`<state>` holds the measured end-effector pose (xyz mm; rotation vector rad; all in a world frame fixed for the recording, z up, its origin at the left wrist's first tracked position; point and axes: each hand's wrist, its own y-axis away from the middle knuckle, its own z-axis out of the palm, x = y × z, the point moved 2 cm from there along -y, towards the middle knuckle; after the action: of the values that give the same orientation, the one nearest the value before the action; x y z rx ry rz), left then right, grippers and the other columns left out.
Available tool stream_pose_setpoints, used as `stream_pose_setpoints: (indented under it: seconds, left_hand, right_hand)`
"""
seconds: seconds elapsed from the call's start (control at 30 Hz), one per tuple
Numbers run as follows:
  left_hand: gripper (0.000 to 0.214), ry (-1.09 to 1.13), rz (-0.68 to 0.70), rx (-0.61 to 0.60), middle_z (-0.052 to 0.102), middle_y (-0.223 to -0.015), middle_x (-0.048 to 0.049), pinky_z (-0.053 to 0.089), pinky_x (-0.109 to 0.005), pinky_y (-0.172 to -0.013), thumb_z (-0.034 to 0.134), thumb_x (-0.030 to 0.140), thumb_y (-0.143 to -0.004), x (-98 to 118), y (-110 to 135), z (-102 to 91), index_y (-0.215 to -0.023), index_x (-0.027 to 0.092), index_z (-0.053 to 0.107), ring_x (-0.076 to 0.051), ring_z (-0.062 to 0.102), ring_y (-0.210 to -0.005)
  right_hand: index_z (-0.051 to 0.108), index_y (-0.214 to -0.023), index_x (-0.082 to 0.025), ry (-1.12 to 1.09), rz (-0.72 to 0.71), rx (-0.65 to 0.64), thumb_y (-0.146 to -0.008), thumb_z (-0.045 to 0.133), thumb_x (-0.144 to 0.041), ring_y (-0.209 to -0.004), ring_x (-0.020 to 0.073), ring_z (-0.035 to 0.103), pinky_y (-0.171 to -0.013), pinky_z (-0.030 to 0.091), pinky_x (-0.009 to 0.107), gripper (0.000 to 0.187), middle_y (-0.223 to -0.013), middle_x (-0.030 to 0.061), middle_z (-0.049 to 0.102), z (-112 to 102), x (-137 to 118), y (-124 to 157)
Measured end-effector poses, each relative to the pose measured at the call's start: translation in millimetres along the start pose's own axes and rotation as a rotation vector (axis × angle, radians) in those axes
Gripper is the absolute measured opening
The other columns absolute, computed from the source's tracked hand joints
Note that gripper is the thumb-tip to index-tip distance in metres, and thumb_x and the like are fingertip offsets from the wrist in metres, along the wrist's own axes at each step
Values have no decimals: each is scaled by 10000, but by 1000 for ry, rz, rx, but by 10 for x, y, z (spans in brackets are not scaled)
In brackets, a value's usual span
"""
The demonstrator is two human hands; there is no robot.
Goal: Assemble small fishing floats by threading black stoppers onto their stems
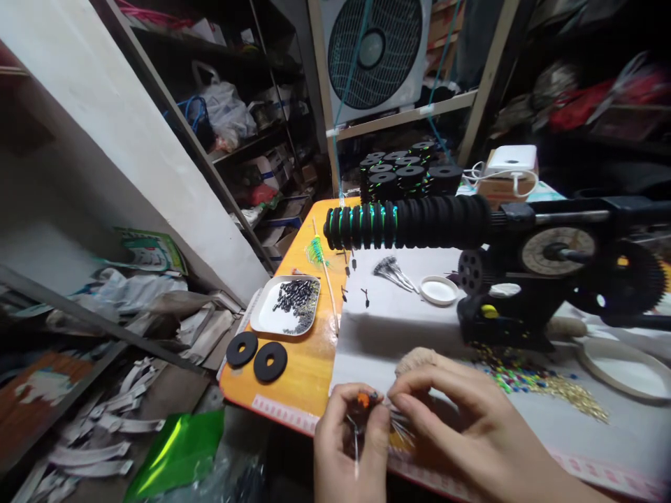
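Note:
My left hand (pixel 346 440) is closed around a small orange-and-black piece (pixel 363 402) with thin wires hanging below it, at the table's near edge. My right hand (pixel 461 419) pinches at the same piece from the right, fingertips touching it. A bundle of thin wires (pixel 401 427) sticks out between the two hands. Just behind them, on the white sheet (pixel 388 335), stands a black winding machine (pixel 524 279) with a row of black foam spools (pixel 409 222) on its shaft.
A white tray of small black parts (pixel 287 305) and two black foam discs (pixel 256 355) lie on the orange table (pixel 304 363) at left. Coloured beads and gold pins (pixel 535 383), a white lid (pixel 439 290), stacked spools (pixel 409 175), cluttered shelves and a fan (pixel 374 52) surround.

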<state>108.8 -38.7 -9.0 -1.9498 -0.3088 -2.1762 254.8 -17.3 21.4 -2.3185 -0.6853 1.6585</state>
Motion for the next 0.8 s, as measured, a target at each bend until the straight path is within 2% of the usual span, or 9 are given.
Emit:
stream_pose_setpoints:
  seconds: [0.13, 0.2, 0.27, 0.43, 0.53, 0.67, 0.8]
  left_hand:
    - [344, 211, -6, -9, 653, -743, -10, 486, -176, -658, 863, 498, -694, -1, -38, -2, -682, 184, 722, -126, 609, -681]
    - [338, 321, -75, -19, 661, -772, -9, 461, -159, -607, 878, 479, -681, -48, -57, -29, -686, 178, 724, -94, 572, -629]
    - [349, 375, -155, -43, 648, -713, -2, 427, -149, -557, 878, 482, -683, -89, -59, -55, -692, 171, 719, -76, 530, -574]
    - [408, 230, -126, -87, 620, -588, -10, 461, -182, -609, 879, 509, -666, -35, -13, -70, -633, 150, 688, -111, 557, -585]
    - [427, 178, -114, -123, 603, -589, -10, 451, -204, -595, 858, 532, -681, -18, 23, -47, -631, 148, 679, -122, 531, -578]
    - [406, 126, -117, -157, 552, -622, 1, 417, -212, -589, 825, 512, -730, -102, 44, -38, -647, 155, 650, -130, 499, -606]
    - [414, 18, 12, -139, 513, -614, 6, 375, -215, -562, 778, 516, -780, -115, 48, -32, -618, 164, 633, -129, 452, -593]
  right_hand:
    - [640, -839, -196, 15, -58, -58, -953, 545, -144, -706, 115, 630, -637, 504, 201, 157, -775, 17, 644, 35, -53, 5]
    - [654, -851, -188, 21, -102, -110, -930, 550, -116, -706, 120, 633, -629, 510, 201, 150, -775, 26, 647, 51, -74, 11]
    - [679, -871, -192, 3, -119, -116, -926, 555, -107, -712, 120, 639, -632, 511, 196, 160, -780, 28, 653, 43, -77, 13]
    - [717, -818, -229, -107, 57, 16, -961, 616, -241, -726, 117, 648, -662, 512, 190, 176, -781, 5, 675, -35, -7, -19]
    - [768, -804, -227, -158, 144, -23, -944, 650, -295, -720, 134, 664, -653, 522, 210, 196, -774, 21, 702, -34, 15, -44]
    - [814, -838, -220, -156, 136, -92, -915, 674, -273, -683, 148, 670, -612, 519, 229, 168, -725, 36, 709, -9, -6, -57]
    - [790, -880, -217, -56, 47, -101, -923, 644, -204, -681, 130, 653, -600, 507, 210, 153, -751, 29, 693, 5, -42, -26]
